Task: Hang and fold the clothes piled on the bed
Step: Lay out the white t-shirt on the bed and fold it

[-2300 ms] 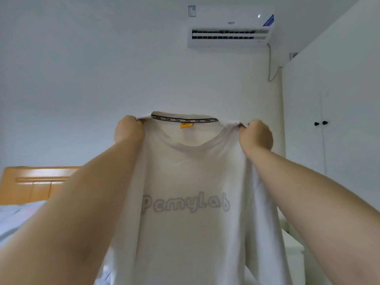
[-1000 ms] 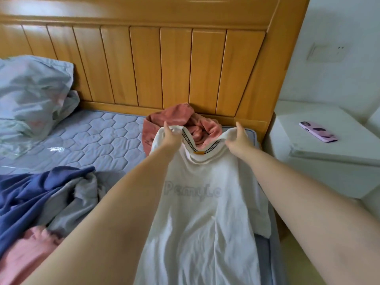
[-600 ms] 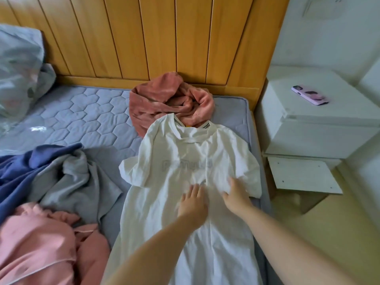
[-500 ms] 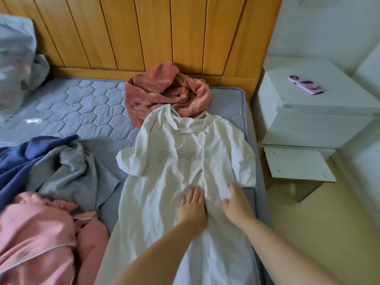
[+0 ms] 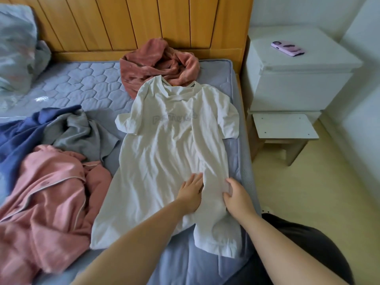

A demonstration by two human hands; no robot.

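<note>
We have the white T-shirt spread flat on the bed, unfolded. Left hand presses it, fingers straight; right hand rests relaxed. Pink garment, blue-grey heap, rust towel remain unsorted.

A single head-worn wide-angle view looks steeply down from the bed's right edge toward the wooden headboard, close over the mattress, both forearms reaching in from below, the white nightstand at the right margin
</note>
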